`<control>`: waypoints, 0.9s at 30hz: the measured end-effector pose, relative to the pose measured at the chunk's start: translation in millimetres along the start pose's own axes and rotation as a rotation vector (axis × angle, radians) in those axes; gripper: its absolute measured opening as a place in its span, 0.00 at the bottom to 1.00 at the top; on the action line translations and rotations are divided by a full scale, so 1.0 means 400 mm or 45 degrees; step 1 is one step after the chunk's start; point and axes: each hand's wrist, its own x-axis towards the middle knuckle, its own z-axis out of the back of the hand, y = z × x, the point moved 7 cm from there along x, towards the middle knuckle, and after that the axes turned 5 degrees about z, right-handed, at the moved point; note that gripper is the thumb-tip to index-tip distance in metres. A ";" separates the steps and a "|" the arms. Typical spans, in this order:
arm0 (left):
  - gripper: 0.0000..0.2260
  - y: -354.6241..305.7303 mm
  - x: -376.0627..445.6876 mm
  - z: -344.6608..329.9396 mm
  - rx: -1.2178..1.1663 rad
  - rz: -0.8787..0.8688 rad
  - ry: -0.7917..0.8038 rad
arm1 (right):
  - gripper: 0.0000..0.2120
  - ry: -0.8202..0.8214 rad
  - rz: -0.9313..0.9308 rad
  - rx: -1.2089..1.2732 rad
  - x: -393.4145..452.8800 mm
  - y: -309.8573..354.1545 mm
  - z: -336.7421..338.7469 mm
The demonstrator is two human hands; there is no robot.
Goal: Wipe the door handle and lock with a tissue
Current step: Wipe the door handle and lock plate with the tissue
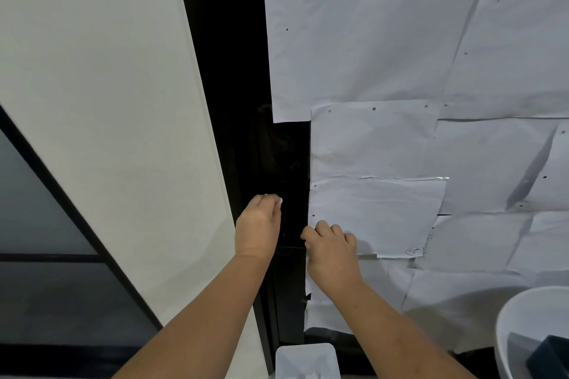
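Against the black door panel (289, 163), our left hand (257, 228) fingers curled on a white tissue (278, 200), our right hand (331, 251) fingers curled at the panel's right edge, grip unclear.

Single head-worn view, close up, facing forward and down a paper-covered door (385, 55) toward both hands.

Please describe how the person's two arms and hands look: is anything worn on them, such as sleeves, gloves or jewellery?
Both forearms are bare as far as the picture shows; no sleeve comes into view. The left hand and the right hand wear no gloves. No ring, watch or bracelet shows on either wrist or on the fingers that can be seen. The fingernails look short and unpainted.
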 end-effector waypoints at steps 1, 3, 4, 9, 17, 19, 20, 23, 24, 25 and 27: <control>0.04 -0.002 -0.004 0.007 0.029 -0.030 -0.021 | 0.17 -0.007 -0.002 0.003 0.000 0.000 0.001; 0.03 -0.002 -0.012 0.001 0.110 -0.087 0.024 | 0.17 -0.014 -0.008 0.003 -0.001 0.001 0.003; 0.02 0.003 -0.015 -0.013 0.168 -0.112 0.077 | 0.17 -0.021 -0.009 0.000 0.000 0.001 0.002; 0.10 0.019 -0.017 -0.084 0.342 -0.203 0.322 | 0.18 -0.023 -0.007 -0.003 0.001 -0.001 -0.005; 0.07 0.078 -0.032 -0.074 0.360 0.211 0.390 | 0.17 0.000 -0.005 0.001 0.003 0.001 0.002; 0.07 0.084 -0.040 -0.066 0.342 0.260 0.389 | 0.17 -0.007 -0.001 0.000 0.001 0.000 0.005; 0.07 0.079 -0.040 -0.058 0.329 0.234 0.368 | 0.17 -0.009 0.001 0.000 0.000 0.000 0.005; 0.03 0.034 -0.019 0.006 0.273 0.043 0.159 | 0.17 0.014 0.012 0.008 0.001 0.001 0.006; 0.01 0.018 -0.008 0.025 0.294 -0.050 0.088 | 0.17 0.023 0.010 0.013 0.001 0.002 0.006; 0.03 0.005 0.002 0.044 0.333 -0.128 0.022 | 0.17 0.028 0.005 0.019 0.001 0.004 0.007; 0.08 -0.003 0.024 0.061 0.431 -0.228 -0.017 | 0.16 0.027 -0.005 0.025 0.001 0.005 0.008</control>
